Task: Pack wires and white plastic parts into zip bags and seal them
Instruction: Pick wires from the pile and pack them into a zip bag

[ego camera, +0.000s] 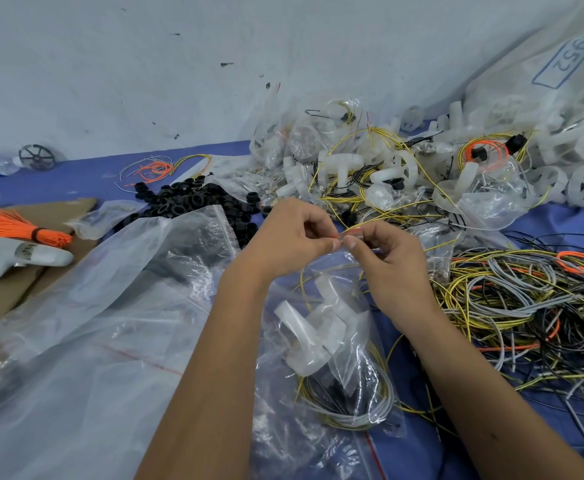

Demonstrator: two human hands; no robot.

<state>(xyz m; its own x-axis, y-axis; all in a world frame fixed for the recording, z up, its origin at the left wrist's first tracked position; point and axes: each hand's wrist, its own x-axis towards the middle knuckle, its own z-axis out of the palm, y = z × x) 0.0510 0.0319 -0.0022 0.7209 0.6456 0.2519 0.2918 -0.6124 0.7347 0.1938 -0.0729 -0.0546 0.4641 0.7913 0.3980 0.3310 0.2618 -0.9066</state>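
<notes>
Above the blue table (543,233), left hand (292,237) and right hand (385,261) pinch the zip bag (335,341) top edge.

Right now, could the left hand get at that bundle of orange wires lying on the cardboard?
Probably not at once. The left hand is pinching the zip bag top together with the right hand. The orange wire bundle lies uncovered far to the left, so the path looks free once the bag is released.

Sack (560,60) w/ white parts cut off at right edge
</notes>
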